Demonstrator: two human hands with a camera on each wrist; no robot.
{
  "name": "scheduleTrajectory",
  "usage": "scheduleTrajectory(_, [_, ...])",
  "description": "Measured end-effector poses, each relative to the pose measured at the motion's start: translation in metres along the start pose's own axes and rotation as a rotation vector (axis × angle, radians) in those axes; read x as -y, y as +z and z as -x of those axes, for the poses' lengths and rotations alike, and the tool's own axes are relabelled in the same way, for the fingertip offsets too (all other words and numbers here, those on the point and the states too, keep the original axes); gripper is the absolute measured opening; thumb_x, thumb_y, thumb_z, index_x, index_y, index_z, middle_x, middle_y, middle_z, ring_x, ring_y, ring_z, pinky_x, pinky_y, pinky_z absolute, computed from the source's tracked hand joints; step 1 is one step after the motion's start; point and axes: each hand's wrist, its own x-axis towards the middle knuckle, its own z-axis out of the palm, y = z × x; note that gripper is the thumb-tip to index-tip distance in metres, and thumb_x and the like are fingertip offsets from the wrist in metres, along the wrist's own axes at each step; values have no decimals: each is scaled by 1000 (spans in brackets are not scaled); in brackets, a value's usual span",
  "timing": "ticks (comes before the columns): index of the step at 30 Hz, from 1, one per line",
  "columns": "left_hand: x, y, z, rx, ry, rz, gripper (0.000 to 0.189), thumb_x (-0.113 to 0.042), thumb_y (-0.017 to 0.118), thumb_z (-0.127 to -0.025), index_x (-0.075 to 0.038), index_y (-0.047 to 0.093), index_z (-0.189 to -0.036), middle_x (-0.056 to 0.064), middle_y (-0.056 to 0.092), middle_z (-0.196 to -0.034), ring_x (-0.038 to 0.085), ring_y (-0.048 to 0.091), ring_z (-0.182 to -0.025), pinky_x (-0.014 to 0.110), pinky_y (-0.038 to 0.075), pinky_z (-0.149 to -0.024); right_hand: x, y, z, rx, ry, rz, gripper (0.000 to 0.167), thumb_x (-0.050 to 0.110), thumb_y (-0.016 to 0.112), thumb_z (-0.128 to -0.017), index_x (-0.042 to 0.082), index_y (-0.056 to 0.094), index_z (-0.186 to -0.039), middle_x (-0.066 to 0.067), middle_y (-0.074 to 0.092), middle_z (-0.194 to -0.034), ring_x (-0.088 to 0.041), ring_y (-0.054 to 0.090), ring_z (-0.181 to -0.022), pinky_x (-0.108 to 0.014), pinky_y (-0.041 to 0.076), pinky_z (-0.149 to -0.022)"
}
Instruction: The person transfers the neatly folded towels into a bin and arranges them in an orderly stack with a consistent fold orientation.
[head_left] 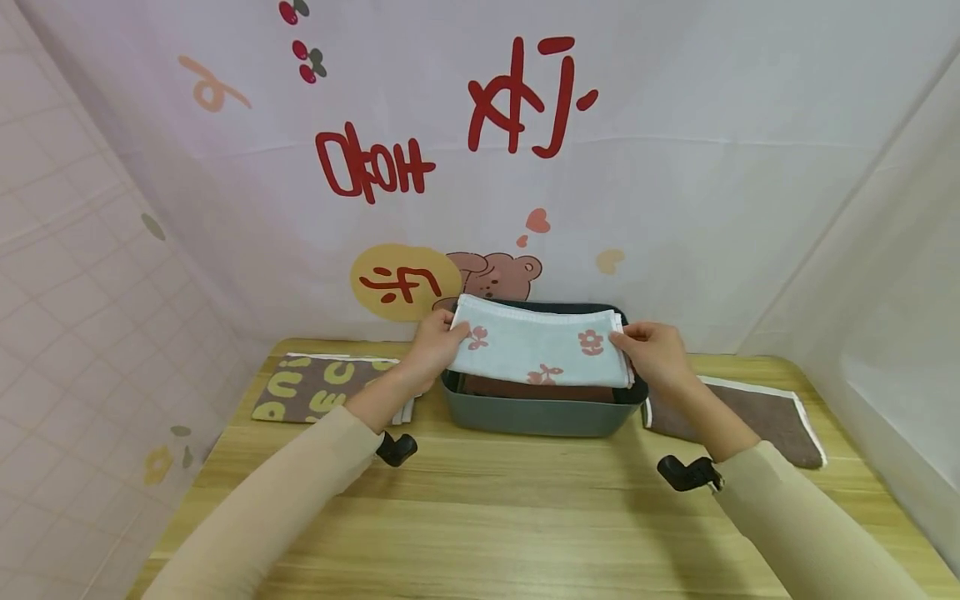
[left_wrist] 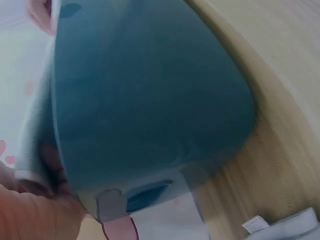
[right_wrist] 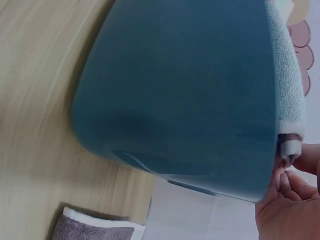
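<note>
A folded light blue towel [head_left: 536, 343] with pink flowers and white edging is held level over a grey-green bin [head_left: 540, 417]. My left hand [head_left: 435, 343] pinches its left end, thumb on top. At the other end my right hand [head_left: 660, 354] pinches the towel's right corner between thumb and fingers. Brown cloth [head_left: 525, 388] shows inside the bin below the towel. In the right wrist view, the towel [right_wrist: 290, 85] sits just past the bin's rim, its rolled edge at my fingertips. The bin's side [left_wrist: 150, 90] fills most of the left wrist view.
A folded brown towel with yellow-green letters [head_left: 322, 387] lies on the wooden table [head_left: 510, 517] left of the bin. A plain brown towel with white edging [head_left: 780, 417] lies to the right. A printed white cloth backdrop [head_left: 675, 183] hangs behind the table.
</note>
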Motion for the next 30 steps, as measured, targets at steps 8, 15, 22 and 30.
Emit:
scheduleTrajectory(8, [-10,14,4,-30,18,-109,19,-9,49,-109,7,55,-118,20,60,-110,24,63,-87,33,55,-73,1,2,-5,-18,-60,138,40,20,63,-106,-15,67,-123,-28,70,-112,-21,64,-84,-23,54,-64])
scheduleTrajectory(15, [-8,22,2,-4,28,-190,22,-9,46,-110,7,53,-123,22,59,-116,29,61,-96,39,53,-80,4,6,-8,-5,-82,230,39,19,61,-106,-16,67,-121,-29,71,-110,-28,66,-85,-28,53,-62])
scheduleTrajectory(22, [-2,30,0,-2,49,-233,25,-4,48,-106,8,51,-127,20,62,-110,31,63,-98,37,50,-79,7,11,-11,17,-75,277,34,13,60,-106,-18,68,-117,-29,71,-106,-27,66,-80,-28,53,-60])
scheduleTrajectory(30, [0,33,2,14,32,-263,38,-4,53,-103,11,46,-137,21,63,-113,34,63,-104,41,50,-89,10,16,-11,23,-121,321,29,7,59,-104,-18,70,-112,-29,71,-99,-26,62,-74,-30,50,-59])
